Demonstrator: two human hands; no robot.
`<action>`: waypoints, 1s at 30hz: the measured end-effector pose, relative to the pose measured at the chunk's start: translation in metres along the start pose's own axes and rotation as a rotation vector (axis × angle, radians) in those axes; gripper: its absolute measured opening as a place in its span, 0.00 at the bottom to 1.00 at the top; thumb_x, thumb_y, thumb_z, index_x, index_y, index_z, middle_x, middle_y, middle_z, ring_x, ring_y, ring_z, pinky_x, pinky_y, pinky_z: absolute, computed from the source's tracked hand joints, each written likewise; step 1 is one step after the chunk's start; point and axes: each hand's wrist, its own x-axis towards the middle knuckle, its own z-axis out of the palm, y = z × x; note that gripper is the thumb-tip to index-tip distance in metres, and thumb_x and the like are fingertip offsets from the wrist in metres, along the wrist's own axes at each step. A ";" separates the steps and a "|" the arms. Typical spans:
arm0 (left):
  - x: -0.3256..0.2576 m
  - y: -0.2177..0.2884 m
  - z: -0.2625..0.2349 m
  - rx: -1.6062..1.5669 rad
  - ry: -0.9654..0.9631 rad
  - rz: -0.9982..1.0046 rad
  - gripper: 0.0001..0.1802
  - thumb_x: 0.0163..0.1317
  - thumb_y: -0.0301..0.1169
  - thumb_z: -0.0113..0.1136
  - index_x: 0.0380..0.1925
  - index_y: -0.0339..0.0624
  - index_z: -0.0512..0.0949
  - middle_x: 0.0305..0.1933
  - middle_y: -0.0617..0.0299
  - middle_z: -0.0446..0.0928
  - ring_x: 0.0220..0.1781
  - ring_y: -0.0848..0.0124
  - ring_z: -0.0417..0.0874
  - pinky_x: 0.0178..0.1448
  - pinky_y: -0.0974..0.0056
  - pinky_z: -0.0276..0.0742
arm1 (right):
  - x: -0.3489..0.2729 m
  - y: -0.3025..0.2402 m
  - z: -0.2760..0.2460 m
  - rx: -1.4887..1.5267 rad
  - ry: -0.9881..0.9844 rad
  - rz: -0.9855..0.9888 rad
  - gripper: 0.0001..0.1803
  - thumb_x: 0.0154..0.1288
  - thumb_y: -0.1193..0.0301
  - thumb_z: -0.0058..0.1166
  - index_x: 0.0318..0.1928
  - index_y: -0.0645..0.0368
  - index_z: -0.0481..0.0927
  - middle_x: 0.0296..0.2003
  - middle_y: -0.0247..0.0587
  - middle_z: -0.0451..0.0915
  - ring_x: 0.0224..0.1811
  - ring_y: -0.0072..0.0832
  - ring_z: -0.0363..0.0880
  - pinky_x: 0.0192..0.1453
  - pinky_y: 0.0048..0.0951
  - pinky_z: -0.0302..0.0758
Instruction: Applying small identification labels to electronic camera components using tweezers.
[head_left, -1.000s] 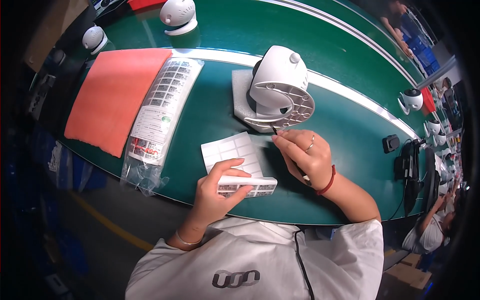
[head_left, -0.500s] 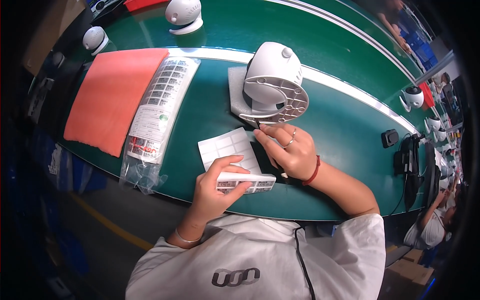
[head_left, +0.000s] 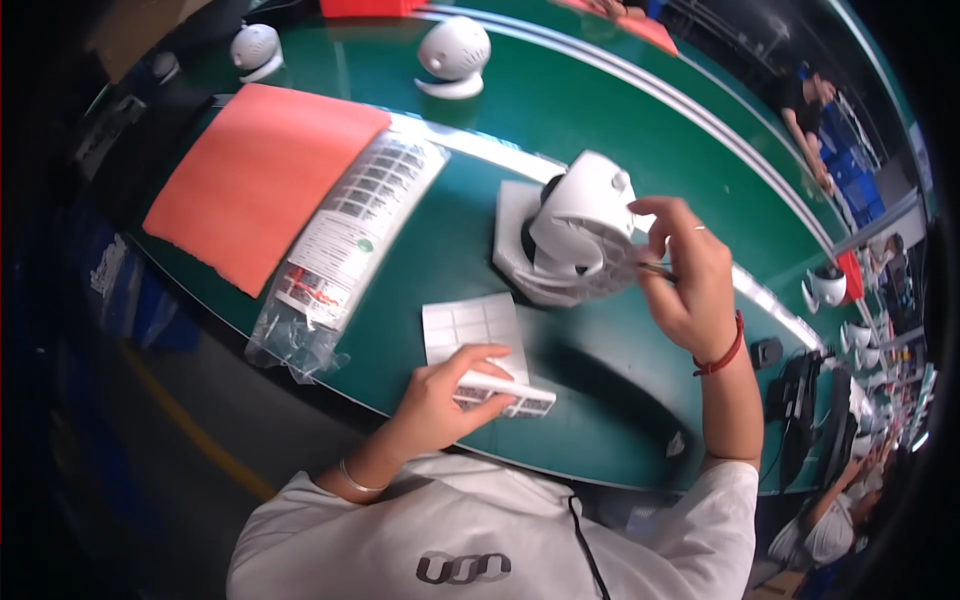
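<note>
My left hand (head_left: 437, 405) pinches a bent label sheet (head_left: 470, 325) between thumb and fingers. Its pale backing with a grid faces up, and printed labels show along the folded front edge. My right hand (head_left: 690, 275) is at the right side of a white rounded security camera (head_left: 590, 195), which lies tipped on a white foam block (head_left: 512, 215) with its ribbed base turned to the right. The right index finger reaches to the camera's shell near a small knob. A thin dark tool (head_left: 658, 269) lies in the curled right fingers; its kind is blurred.
To the left lie an orange-pink foam sheet (head_left: 265, 185) and a clear bag of printed label sheets (head_left: 350, 230). More white cameras (head_left: 453, 55) stand on the green belt (head_left: 560, 85) beyond. At the right are a small black block (head_left: 766, 353) and dark gear. Other people work farther off.
My right hand has moved from the label sheet's upper edge, up and right to the camera's far side. The left hand keeps its hold on the sheet. The whole view has shifted.
</note>
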 end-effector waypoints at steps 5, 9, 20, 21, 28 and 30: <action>-0.005 -0.004 -0.001 0.010 0.034 0.023 0.25 0.54 0.30 0.71 0.53 0.45 0.74 0.38 0.60 0.85 0.37 0.64 0.88 0.40 0.65 0.82 | 0.039 0.024 0.005 0.024 -0.544 0.018 0.12 0.54 0.65 0.64 0.30 0.60 0.80 0.21 0.47 0.79 0.22 0.43 0.78 0.29 0.36 0.72; -0.006 -0.008 -0.003 -0.004 0.051 0.028 0.25 0.54 0.30 0.71 0.52 0.46 0.74 0.38 0.60 0.85 0.36 0.64 0.87 0.40 0.65 0.82 | 0.044 0.041 0.001 0.242 -0.445 0.136 0.13 0.53 0.67 0.68 0.28 0.65 0.82 0.17 0.44 0.76 0.18 0.24 0.73 0.24 0.27 0.67; -0.003 -0.007 -0.001 0.008 0.022 0.022 0.25 0.53 0.30 0.72 0.52 0.46 0.75 0.37 0.60 0.86 0.36 0.67 0.88 0.39 0.66 0.82 | 0.015 0.255 0.053 -1.068 -0.078 0.156 0.02 0.53 0.71 0.55 0.27 0.53 0.79 0.26 0.41 0.83 0.28 0.39 0.84 0.29 0.41 0.79; -0.003 -0.007 0.000 0.003 0.017 0.021 0.25 0.53 0.30 0.72 0.52 0.46 0.75 0.37 0.60 0.86 0.35 0.67 0.88 0.38 0.67 0.82 | 0.011 0.272 0.054 -1.120 -0.098 0.166 0.04 0.53 0.71 0.54 0.31 0.53 0.79 0.29 0.40 0.83 0.29 0.37 0.84 0.32 0.41 0.79; -0.006 -0.006 -0.004 -0.017 0.015 0.036 0.24 0.54 0.29 0.71 0.51 0.44 0.76 0.37 0.60 0.86 0.34 0.68 0.88 0.37 0.67 0.82 | 0.048 0.263 0.054 -0.905 -0.354 0.471 0.17 0.65 0.54 0.52 0.43 0.50 0.83 0.42 0.42 0.82 0.41 0.42 0.84 0.42 0.43 0.80; -0.003 -0.006 -0.006 -0.009 0.023 0.028 0.24 0.54 0.29 0.71 0.51 0.44 0.76 0.38 0.60 0.86 0.34 0.68 0.88 0.37 0.67 0.82 | 0.074 0.230 0.068 -0.830 -0.320 0.386 0.14 0.66 0.58 0.50 0.40 0.51 0.83 0.42 0.41 0.82 0.42 0.43 0.84 0.43 0.44 0.80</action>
